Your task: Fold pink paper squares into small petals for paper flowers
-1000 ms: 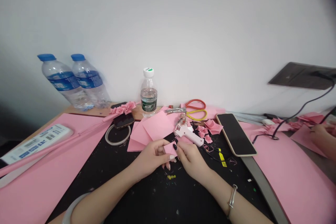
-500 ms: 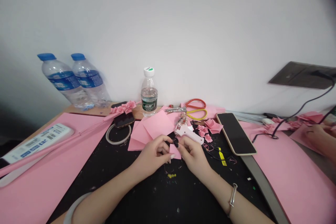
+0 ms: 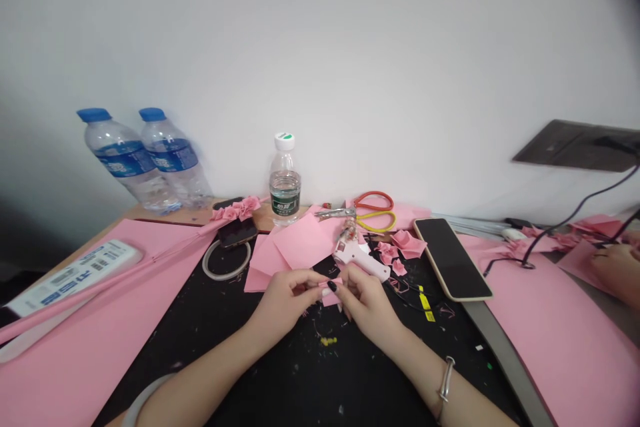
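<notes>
A small piece of pink paper is pinched between my two hands above the black work surface. My left hand grips its left side between thumb and fingers. From the right, my right hand holds it, with a dark-nailed thumb lying on its top edge. That edge looks folded or curled over. Just behind my hands lie a white glue gun and a stack of pink paper sheets. Several folded pink paper flowers sit to the right of the glue gun.
Scissors with red and yellow handles lie by the wall. A small water bottle and two large bottles stand behind. A phone lies right, a tape ring left. Another person's hand is at far right.
My fingertips have come closer together on the small paper. Its top edge, flat and upright before, is now turned over under my thumbs. The view has tilted slightly upward.
</notes>
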`<state>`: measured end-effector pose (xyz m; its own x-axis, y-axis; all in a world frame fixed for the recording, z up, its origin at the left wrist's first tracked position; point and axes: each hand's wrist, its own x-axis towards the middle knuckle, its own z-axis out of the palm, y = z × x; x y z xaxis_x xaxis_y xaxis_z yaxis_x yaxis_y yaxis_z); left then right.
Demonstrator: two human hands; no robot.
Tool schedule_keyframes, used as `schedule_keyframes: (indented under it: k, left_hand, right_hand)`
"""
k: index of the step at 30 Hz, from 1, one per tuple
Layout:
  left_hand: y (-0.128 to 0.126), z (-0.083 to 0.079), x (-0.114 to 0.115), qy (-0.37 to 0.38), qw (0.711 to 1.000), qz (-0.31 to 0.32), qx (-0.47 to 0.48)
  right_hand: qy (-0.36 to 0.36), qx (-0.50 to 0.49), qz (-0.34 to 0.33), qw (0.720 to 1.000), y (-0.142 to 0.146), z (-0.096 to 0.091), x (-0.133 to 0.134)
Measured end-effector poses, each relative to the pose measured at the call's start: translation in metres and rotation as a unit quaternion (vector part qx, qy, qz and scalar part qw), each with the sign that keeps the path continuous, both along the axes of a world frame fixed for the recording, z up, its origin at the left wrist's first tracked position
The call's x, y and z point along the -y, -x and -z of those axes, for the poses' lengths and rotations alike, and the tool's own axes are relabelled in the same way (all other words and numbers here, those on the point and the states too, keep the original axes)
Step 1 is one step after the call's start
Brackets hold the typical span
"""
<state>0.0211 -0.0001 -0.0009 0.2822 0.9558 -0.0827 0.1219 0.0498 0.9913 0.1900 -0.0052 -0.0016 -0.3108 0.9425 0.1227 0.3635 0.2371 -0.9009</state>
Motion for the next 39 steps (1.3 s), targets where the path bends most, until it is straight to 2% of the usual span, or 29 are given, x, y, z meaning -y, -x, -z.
schedule_keyframes:
  k: [15,32,39]
  left_hand:
    - [-0.0007,-0.0046,0.0024,0.008,1.000,0.002,-0.018]
    - [0.0005,-0.0035,0.0022,-0.027,0.998,0.010,-0.051]
    - [-0.0017,-0.0027,0.0022,-0.022,0.999,0.010,-0.030]
  right_hand:
    - [-0.079,0.057,-0.003,0.995,-0.0007,0.0021,0.0026]
    - [-0.118,0.081,-0.005,0.990,-0.0024,0.0004,0.0017]
    - [-0.127,0.097,-0.012,0.987,-0.0030,0.0003,-0.0002]
